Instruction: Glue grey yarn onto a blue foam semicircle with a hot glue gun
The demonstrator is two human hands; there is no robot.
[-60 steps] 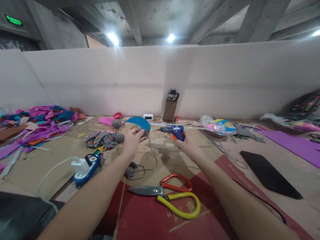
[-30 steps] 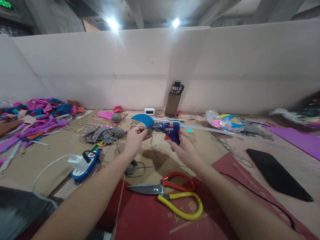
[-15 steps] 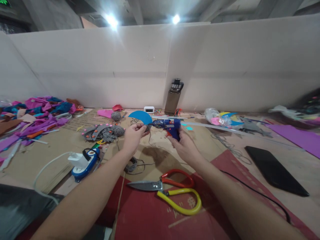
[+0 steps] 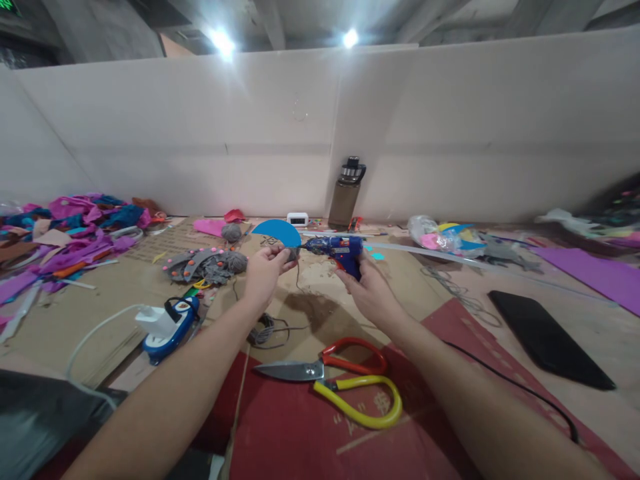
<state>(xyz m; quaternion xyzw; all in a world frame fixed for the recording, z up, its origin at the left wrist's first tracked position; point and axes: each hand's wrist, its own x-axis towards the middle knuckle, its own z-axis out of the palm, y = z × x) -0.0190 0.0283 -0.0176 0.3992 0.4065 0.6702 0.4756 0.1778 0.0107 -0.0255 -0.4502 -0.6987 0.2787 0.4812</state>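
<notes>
My right hand [image 4: 367, 280] is closed round the handle of a blue glue gun [image 4: 345, 250], with a long clear glue stick [image 4: 425, 251] sticking out of its back end. Between the fingers of my left hand [image 4: 267, 270] is a blue half-round sheet [image 4: 277, 232]. A small grey piece [image 4: 291, 255] shows at the same fingertips, with a strand of yarn hanging below it. The gun's nozzle points left at this grey piece, very close to it; whether they touch I cannot tell.
Large scissors [image 4: 325, 373] with red and yellow handles lie on red card in front of me. A power strip [image 4: 170, 330] and grey yarn pieces [image 4: 205, 265] are at left, a black phone [image 4: 550, 339] at right. A bottle [image 4: 346, 197] stands at the back.
The blue sheet and my left hand have shifted slightly left. The glue gun's nozzle is a little farther from the sheet's edge, and my right hand keeps its grip.
</notes>
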